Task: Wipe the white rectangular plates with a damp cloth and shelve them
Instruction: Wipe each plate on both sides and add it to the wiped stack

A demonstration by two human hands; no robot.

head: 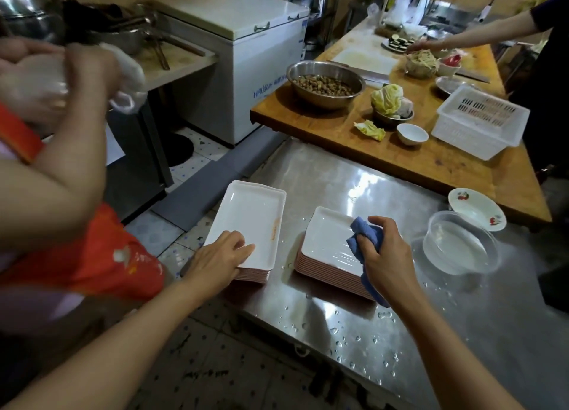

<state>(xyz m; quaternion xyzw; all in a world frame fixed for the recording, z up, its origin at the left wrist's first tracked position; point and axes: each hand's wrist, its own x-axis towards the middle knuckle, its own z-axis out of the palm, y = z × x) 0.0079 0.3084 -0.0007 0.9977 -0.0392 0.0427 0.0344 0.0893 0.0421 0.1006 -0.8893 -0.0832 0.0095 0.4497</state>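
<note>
On the steel table [354, 175] in front of me sit two stacks of white rectangular plates, side by side but apart, with water drops scattered over the metal around them. The left stack [249, 221] runs its long side away from me, leaning a little to the right, and its top plate carries an orange smear along the right rim. My left hand [221, 255] lies on its near left corner, fingers nearly straight and pressed flat on the top plate, thumb down at the stack's near edge. The right stack [329, 246] points much the same way, its long side also running away from me, and its top plate looks wet. My right hand [381, 249] is over that stack's near right corner, fingers curled tight around a bunched blue cloth [366, 240], which touches the top plate and trails down past the stack's edge. Just right of that hand stands a clear plastic bowl [458, 246] of water, and behind it a small flowered dish [475, 209]. Beyond lies a wooden table [400, 160] with a metal bowl [326, 84] and a white basket [480, 120].
</note>
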